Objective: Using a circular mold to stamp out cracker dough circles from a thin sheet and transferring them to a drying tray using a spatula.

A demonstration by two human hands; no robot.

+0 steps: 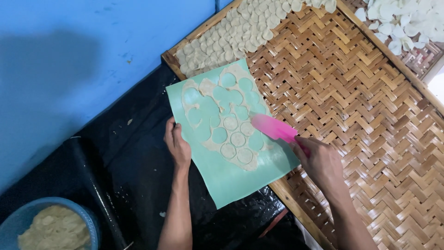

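L hand (177, 144): fingers curled over green mat (231, 178) left edge, steadying it.
R hand (322, 163): fingers wrapped round pink scraper (274, 127), blade under dough rounds (235, 139) to lift.

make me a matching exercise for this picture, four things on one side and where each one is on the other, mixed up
Things:
1. pink spatula
2. green mat
3. blue bowl
4. pile of white pieces

Places:
A. bottom left corner, filled with pale dough
B. top right corner, on a woven tray
C. in the right hand, its blade over the cut dough sheet
D. its edge held by the left hand, lying partly on the woven bamboo tray

Pairs: 1-C, 2-D, 3-A, 4-B
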